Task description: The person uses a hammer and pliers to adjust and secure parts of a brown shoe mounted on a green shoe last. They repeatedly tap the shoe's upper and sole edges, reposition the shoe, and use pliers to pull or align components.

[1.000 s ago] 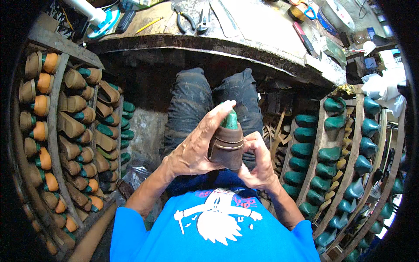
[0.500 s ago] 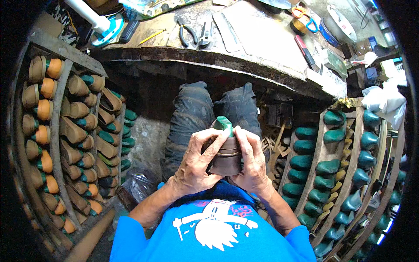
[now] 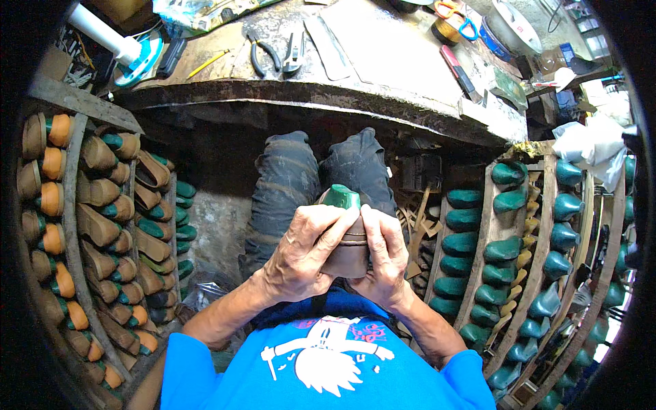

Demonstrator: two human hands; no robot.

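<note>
Close in front of my chest, both hands hold a brown leather shoe upper [image 3: 347, 262] fitted over a green shoe last [image 3: 342, 197]. The heel part of the last sticks out at the top, and a line of light stitching runs across the leather. My left hand [image 3: 304, 247] is closed round the left side, thumb and fingertips pressed near the upper's top edge. On the other side my right hand [image 3: 385, 258] grips it, fingers laid along the leather. The hands cover both flanks of the shoe.
A worn workbench [image 3: 260, 87] spans the far side, bearing pliers [image 3: 262, 55], cutters [image 3: 294, 53], a yellow pencil [image 3: 208, 64], a red-handled knife [image 3: 459, 72] and scissors [image 3: 456, 19]. Racks of brown shoes [image 3: 100, 193] stand left; racks of green lasts [image 3: 462, 243] stand right.
The surroundings have shifted a little to the left in view. The shoe has tilted slightly between my hands, and my left fingers lie further over its top edge. Both hands keep their hold.
</note>
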